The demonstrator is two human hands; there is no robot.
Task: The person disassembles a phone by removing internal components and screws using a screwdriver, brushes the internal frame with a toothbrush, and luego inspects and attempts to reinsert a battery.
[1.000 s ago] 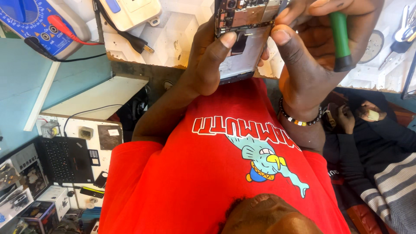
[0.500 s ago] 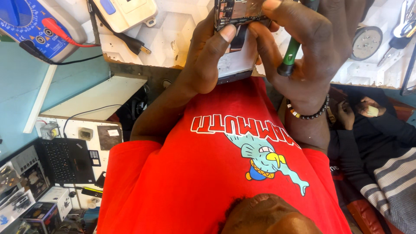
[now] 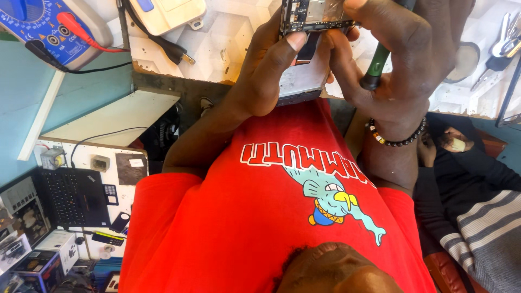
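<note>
My left hand grips an opened phone from the left, thumb tip pressed on the edge of its exposed circuit board. My right hand, with a dark bead bracelet on the wrist, closes over the phone's right side. It holds a screwdriver with a green and black handle, slanted up towards the board; the tip is hidden. Both hands hover above my red printed shirt, at the edge of a white workbench.
A blue multimeter with red and black leads lies at the top left, beside a cream adapter and black plug. Keys hang at the top right. Below left sit a black laptop and boxes. Another person reclines at right.
Both hands and the phone have shifted up towards the frame's top. The screwdriver has swung from upright beside the phone to slanting in under my right palm, towards the board.
</note>
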